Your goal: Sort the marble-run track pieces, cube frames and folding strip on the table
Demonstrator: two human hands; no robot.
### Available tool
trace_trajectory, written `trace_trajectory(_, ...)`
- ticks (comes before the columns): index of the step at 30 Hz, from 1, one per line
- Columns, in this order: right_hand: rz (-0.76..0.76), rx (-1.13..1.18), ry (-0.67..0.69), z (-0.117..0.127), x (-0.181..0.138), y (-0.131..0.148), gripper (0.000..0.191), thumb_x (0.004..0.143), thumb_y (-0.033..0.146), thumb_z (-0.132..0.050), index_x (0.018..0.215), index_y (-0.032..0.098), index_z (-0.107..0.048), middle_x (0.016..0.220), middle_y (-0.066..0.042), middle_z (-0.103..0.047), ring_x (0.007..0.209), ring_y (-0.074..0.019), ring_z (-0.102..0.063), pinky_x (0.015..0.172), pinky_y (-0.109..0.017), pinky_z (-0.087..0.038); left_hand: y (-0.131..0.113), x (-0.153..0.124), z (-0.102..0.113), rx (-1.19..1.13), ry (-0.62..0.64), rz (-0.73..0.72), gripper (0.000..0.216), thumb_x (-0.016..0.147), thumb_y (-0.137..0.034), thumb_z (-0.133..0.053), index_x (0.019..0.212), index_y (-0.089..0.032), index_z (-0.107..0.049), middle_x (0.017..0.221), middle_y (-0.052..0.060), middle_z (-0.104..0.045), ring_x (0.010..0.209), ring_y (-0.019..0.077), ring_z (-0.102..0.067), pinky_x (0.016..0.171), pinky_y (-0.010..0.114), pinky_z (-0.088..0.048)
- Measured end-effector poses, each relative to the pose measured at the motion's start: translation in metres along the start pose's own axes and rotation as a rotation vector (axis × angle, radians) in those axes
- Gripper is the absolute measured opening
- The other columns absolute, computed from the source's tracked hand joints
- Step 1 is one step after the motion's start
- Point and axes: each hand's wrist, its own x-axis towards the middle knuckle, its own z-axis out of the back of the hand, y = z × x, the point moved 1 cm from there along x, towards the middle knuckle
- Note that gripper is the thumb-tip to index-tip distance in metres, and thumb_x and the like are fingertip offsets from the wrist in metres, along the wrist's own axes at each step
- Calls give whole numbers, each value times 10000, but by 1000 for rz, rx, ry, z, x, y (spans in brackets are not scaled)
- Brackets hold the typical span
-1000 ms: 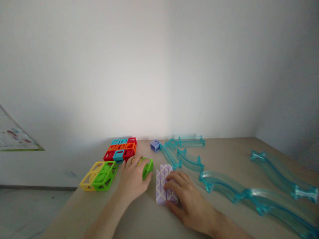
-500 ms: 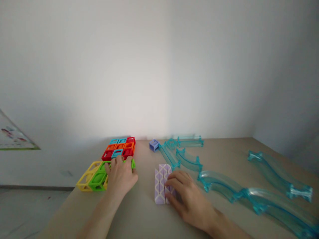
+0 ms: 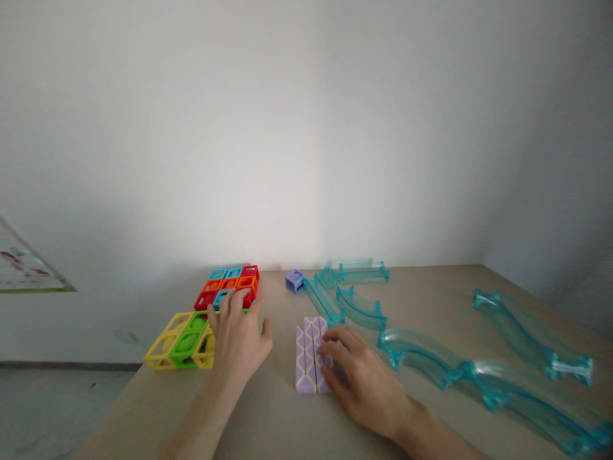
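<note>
Left hand (image 3: 242, 342): fingers spread apart, over the right side of the green cubes (image 3: 186, 345), left of the purple block (image 3: 305, 361); right hand (image 3: 366, 377): fingers curled, over the block's right side, gripping or merely resting, cannot tell; light, flat pressure likely suits its segments; cubes probably best nudged low, square; right of block, blue track (image 3: 424, 350).
</note>
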Motion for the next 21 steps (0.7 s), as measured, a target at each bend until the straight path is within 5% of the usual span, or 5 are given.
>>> trace_trajectory(5,-14,19,35,-3,-1,0,217,872,132,-508,1041,197,-627,1103,-98,-580,1058,-226,-556,931,-387,-485,21,6,-11,45,133,222,570,828,-510,-488,1359,-306,-513,1487,173,-336,1350,503,-223,961,742,-210)
trace_trajectory(9,-22,17,45,-4,-3,-2,212,880,145,-507,1044,204,-629,1117,-100,-571,1058,-229,-557,933,-391,-484,47,15,-26,-15,311,258,601,844,-597,-385,1392,-363,-457,1509,148,-341,1348,518,-240,926,783,-216)
trace_trajectory(21,-39,23,58,-3,-2,0,227,884,138,-503,1063,207,-626,1134,-100,-559,1083,-227,-551,952,-390,-472,75,40,-44,-2,315,175,599,850,-565,-367,1391,-330,-472,1523,70,-365,1340,498,-278,946,787,-222)
